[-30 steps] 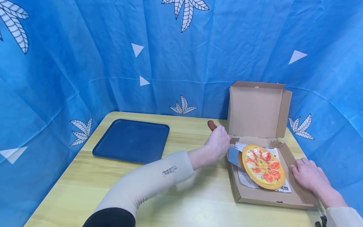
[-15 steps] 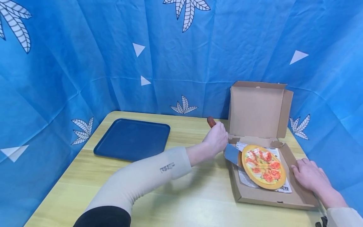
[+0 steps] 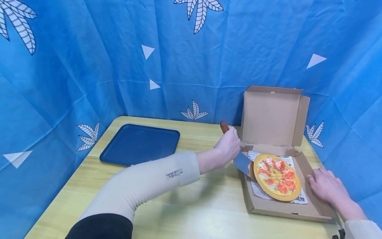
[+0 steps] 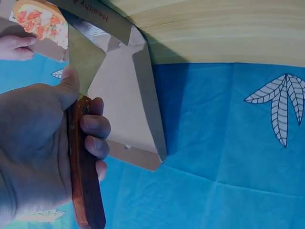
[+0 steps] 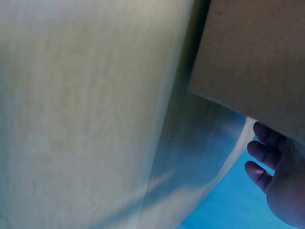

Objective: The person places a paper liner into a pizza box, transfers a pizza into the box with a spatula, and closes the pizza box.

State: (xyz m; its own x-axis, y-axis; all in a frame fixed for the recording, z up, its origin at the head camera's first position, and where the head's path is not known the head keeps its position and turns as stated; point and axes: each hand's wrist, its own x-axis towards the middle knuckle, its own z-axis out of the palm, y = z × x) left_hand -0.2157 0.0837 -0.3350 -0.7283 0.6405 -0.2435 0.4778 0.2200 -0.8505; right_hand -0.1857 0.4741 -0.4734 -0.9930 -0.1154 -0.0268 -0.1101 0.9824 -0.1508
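Left hand (image 3: 229, 145) gripping spatula (image 3: 242, 162) by its wooden handle, blade under pizza (image 3: 276, 176) at its 9 o'clock, right hand (image 3: 326, 187) seemingly flat, fingers relaxed, on pizza box (image 3: 301, 208) at 3 o'clock.

1 pizza (image 3: 277, 177), 1 box (image 3: 273, 114), 1 tray (image 3: 140, 144), prob. 1 spatula (image 3: 242, 162)

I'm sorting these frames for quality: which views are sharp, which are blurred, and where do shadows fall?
Head view: evenly lit and sharp, soft shadow under the left sleeve on the pale wooden table. Left wrist view: the left hand close and slightly soft, the brown cardboard pizza box shading the table edge. Right wrist view: mostly blurred tabletop, with only the right hand showing fingertips.
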